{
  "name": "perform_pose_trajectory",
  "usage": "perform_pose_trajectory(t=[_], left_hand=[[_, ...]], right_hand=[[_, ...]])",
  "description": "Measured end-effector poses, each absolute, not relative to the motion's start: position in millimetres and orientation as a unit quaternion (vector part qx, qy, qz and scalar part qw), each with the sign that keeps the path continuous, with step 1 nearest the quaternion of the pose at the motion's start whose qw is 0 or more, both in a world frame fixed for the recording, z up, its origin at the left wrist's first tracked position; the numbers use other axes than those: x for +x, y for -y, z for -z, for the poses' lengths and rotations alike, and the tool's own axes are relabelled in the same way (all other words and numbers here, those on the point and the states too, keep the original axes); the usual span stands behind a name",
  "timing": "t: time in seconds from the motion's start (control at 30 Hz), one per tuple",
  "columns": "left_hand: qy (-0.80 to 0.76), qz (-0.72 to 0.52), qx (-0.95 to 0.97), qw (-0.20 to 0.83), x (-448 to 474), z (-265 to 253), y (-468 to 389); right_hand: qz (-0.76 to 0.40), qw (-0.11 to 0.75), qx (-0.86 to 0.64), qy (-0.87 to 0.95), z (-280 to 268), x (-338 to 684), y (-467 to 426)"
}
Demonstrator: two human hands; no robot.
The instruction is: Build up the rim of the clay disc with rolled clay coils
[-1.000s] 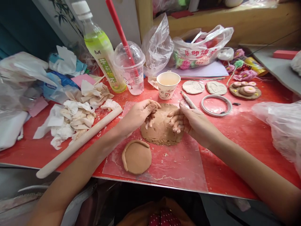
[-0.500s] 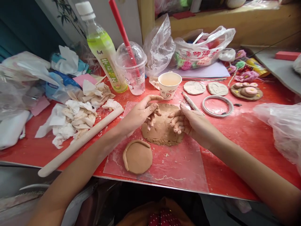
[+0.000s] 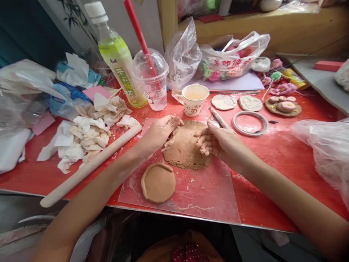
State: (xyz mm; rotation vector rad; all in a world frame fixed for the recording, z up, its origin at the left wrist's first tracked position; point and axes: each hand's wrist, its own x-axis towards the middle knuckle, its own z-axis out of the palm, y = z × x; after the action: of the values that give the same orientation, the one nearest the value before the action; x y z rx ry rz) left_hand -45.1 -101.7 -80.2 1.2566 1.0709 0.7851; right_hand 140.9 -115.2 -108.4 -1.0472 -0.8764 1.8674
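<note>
Red tabletop (image 3: 289, 160), brown clay slab (image 3: 188, 147) between the two hands (image 3: 165, 129) (image 3: 220, 142).

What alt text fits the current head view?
Left hand and right hand, both bare, frame a brown clay slab on a clear sheet over a red table. Nearer the camera lies a clay disc with a partial rim; behind the slab stands a paper cup.

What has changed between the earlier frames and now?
The left hand has shifted its fingers slightly left, away from the right hand, at the clay slab. Nothing was visibly taken up or let go. The right hand, slab and clay disc look unchanged.
</note>
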Motion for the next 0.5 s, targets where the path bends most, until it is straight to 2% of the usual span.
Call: perform_pose_trajectory(t=[0.07,0.13,0.23,0.33,0.4,0.5], left_hand=[[-0.455,-0.339,0.562,0.602,-47.8,79.1,100.6],[-0.437,-0.359,0.618,0.546,-49.1,77.8,101.2],[-0.376,-0.395,0.755,0.364,-41.5,79.1,111.0],[-0.275,-0.349,0.869,0.218,-21.6,85.5,129.3],[-0.266,-0.300,0.892,0.208,-8.0,88.6,137.9],[-0.389,-0.276,0.847,0.236,3.2,84.3,135.4]], right_hand=[[-0.744,0.403,-0.410,0.341,108.3,139.8,115.5],[-0.756,0.414,-0.391,0.322,105.6,136.6,116.1],[-0.773,0.476,-0.321,0.270,97.2,127.0,116.6],[-0.771,0.526,-0.278,0.229,88.9,112.3,116.3],[-0.752,0.557,-0.287,0.206,85.7,100.5,116.4],[-0.746,0.601,-0.253,0.134,81.1,83.1,118.7]])
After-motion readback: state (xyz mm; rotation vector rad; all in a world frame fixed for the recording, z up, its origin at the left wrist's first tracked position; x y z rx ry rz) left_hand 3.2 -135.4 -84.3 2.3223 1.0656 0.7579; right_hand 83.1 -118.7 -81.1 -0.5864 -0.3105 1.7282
